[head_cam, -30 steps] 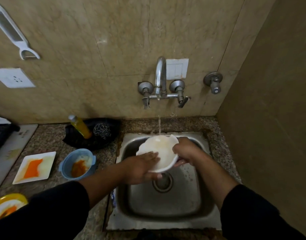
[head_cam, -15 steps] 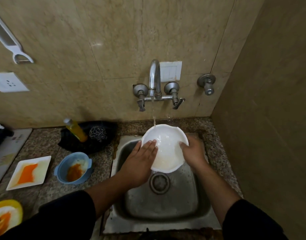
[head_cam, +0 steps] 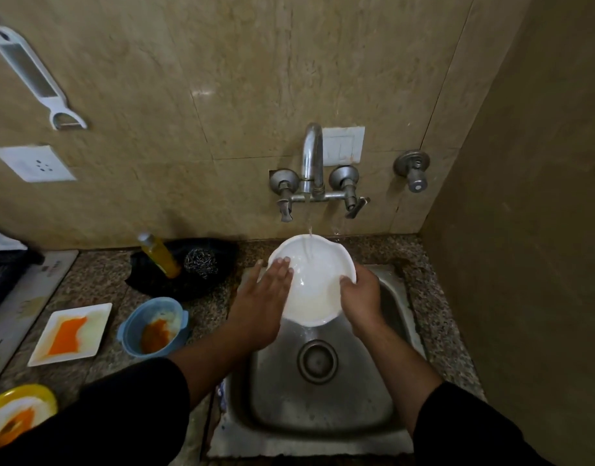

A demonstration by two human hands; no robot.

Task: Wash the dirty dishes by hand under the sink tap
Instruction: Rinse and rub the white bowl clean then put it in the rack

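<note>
Water (head_cam: 308,232) is pouring from the tap (head_cam: 312,156) straight into the white bowl (head_cam: 314,290), which is sitting tilted between both hands, above the sink (head_cam: 323,428) and its drain.

The right hand (head_cam: 361,299) is doing the holding, fingers curled round the rim on its side. The left hand (head_cam: 262,297) is lying flat, fingers straight and together, with the fingertips (head_cam: 284,264) pressing on the bowl's inner wall just under the rim. Neither hand is holding a scrubber, so this is looking like a bare-hand rub and rinse.

To do it well, the left palm wants to be sweeping in circles across the whole inside. Meanwhile the right hand should be turning the bowl bit by bit, so the stream is reaching every scallop of the edge. Tipping the near lip down is letting the water run off toward the drain rather than pooling. Wet glaze is likely slippery, so a firm grip low over the basin is the safe bet. The underside is hidden, so it will need a turn under the water too.

Out past the left hand, the soap bottle (head_cam: 158,253) and steel scrubber (head_cam: 201,262) are waiting. On the bench (head_cam: 97,280) beside that forearm sit the blue bowl (head_cam: 153,327), square plate (head_cam: 70,334) and yellow plate (head_cam: 17,412), all smeared orange.
</note>
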